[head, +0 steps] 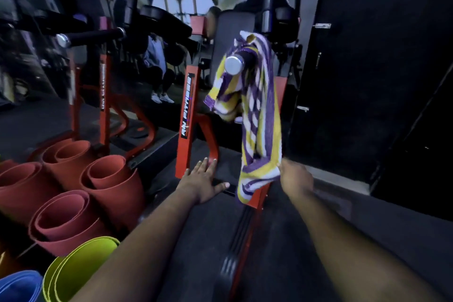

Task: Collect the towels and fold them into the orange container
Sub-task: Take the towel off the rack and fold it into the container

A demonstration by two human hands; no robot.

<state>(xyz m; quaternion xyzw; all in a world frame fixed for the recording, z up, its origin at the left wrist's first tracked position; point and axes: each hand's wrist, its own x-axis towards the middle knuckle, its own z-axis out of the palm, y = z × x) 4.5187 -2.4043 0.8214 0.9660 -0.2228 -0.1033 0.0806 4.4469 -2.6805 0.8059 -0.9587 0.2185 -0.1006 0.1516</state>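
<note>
Head view: a purple, yellow and white striped towel hangs draped over the chrome-capped bar of a red gym machine. The right hand grips the towel's lower end — fingers hidden behind the cloth. The left hand reaches forward, fingers spread, holding nothing. Rolled red mats stand at the left.

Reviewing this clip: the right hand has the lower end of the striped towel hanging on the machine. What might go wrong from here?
1. The striped towel is draped over the metal-capped bar; a downward pull by the right hand may snag it there rather than free it.
2. If it slips off suddenly, the loose end could drop onto the floor by the red frame.
3. The left hand is open and not on the towel, so only one grip controls it.
</note>
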